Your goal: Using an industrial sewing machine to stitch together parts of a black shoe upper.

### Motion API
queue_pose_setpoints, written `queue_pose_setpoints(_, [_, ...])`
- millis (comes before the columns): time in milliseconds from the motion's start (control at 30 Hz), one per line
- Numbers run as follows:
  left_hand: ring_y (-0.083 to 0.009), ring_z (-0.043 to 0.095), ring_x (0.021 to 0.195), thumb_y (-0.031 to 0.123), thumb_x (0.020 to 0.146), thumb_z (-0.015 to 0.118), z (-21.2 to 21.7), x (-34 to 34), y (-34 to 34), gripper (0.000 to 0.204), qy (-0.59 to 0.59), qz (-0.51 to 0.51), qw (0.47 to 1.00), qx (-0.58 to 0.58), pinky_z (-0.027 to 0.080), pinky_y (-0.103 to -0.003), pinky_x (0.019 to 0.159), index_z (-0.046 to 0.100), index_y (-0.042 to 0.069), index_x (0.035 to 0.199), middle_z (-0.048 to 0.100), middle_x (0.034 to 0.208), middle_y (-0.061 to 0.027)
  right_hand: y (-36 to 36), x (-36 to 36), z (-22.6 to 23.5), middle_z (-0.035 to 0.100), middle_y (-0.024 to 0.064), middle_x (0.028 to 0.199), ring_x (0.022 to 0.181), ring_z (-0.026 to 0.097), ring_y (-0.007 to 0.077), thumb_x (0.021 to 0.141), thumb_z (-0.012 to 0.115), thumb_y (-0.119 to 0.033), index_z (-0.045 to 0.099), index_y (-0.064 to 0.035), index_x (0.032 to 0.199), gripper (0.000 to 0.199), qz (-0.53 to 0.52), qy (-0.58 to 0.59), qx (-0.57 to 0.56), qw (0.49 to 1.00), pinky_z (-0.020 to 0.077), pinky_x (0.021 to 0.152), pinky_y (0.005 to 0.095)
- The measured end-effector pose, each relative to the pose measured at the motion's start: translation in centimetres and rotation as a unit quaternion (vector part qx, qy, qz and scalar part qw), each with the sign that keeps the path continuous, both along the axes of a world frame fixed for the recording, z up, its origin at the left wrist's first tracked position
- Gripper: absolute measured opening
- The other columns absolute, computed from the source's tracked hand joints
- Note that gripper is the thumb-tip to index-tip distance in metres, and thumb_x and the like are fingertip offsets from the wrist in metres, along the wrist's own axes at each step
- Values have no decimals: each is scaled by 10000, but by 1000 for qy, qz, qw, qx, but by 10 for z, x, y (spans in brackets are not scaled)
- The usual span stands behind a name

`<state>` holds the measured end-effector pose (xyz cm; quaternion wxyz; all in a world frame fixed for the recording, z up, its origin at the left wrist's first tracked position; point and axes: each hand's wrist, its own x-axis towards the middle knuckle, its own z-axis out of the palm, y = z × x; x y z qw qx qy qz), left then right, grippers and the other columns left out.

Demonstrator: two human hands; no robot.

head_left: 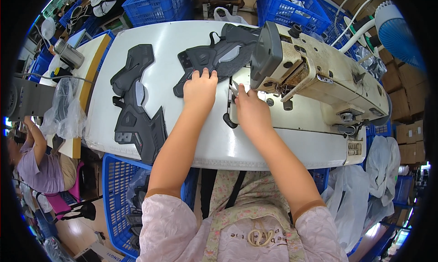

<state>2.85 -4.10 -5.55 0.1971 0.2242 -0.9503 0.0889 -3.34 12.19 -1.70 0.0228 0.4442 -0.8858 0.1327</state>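
Observation:
A dark grey shoe upper (200,57) with a light oval patch and a black loop lies on the white table, its far right part running behind the sewing machine's head. My left hand (200,89) rests on its near edge, fingers stretched out flat; the thumb is hidden. Beside the needle area, my right hand (252,108) is closed around small thread snips (234,89), whose pointed metal blades stick out towards the upper. Most of the snips is covered by the fingers. Further left lies a second dark upper (132,104), spread lengthwise and touched by neither hand.
The sewing machine (315,70) fills the table's right side. Below the table's front edge stands a blue crate (114,193) with dark pieces. More blue crates (157,9) line the far side. A blue fan (397,34) is at far right. Another person (41,166) sits at left.

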Motion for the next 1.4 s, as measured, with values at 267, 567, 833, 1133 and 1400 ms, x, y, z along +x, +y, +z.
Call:
queue_pose_setpoints(267, [-315,629,1095,95,781,673,8,2,3,459,-18,-18,999,43,579,-403,775,644,79,1239,632,1285,-140,-20,0,-2,661,195,980,757,709,317,891,561,-56,542,63,1273,400,-29,24,38,999,583,662,369])
queue_pose_setpoints(567, [-291,639,1028,170,806,679,8,3,5,380,4,-27,999,44,570,-380,740,680,77,1174,662,1230,-132,-28,-4,-3,658,183,970,780,710,318,864,590,-58,566,44,1218,370,-33,30,48,998,585,676,362])
queue_pose_setpoints(833, [-291,648,992,237,792,684,28,6,13,340,-20,1,996,82,573,-416,734,713,88,1096,691,1134,-88,32,11,3,638,167,922,756,682,335,894,603,-137,576,10,1244,380,-4,-36,1,999,559,666,415])
queue_pose_setpoints(1133, [-355,651,955,260,858,580,59,-38,-17,270,-141,3,961,238,528,-467,811,703,57,986,692,989,-185,67,30,-19,628,132,885,718,654,307,914,626,-223,609,-30,1251,389,-7,-170,-205,964,524,637,412])
queue_pose_setpoints(1400, [-193,658,1006,124,928,634,176,91,-38,359,290,-133,652,688,525,-325,864,585,-49,1239,682,1124,-110,82,34,-18,620,90,868,694,646,217,895,667,-189,617,-66,1253,382,17,-239,-280,930,517,615,321])
